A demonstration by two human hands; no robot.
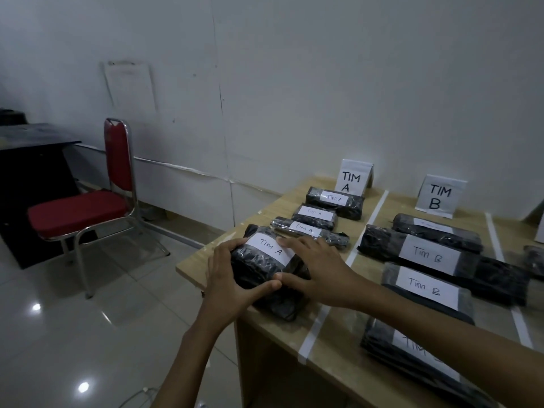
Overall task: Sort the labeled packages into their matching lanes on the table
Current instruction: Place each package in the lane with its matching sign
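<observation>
A black wrapped package labelled "Tim A" (265,260) lies near the table's front left corner, in the lane under the "TIM A" sign (351,179). My left hand (228,278) holds its left side, fingers curled over the top edge, thumb along the near edge. My right hand (318,270) holds its right side, fingers laid across the top beside the label, thumb meeting the left thumb. Three more "Tim A" packages (312,228) lie behind it. Several "Tim B" packages (426,254) fill the lane under the "TIM B" sign (440,197).
White tape strips (368,222) mark the lanes on the wooden table (206,260). A red chair (82,207) stands on the tiled floor to the left, beside a dark desk (26,160). The wall runs right behind the signs.
</observation>
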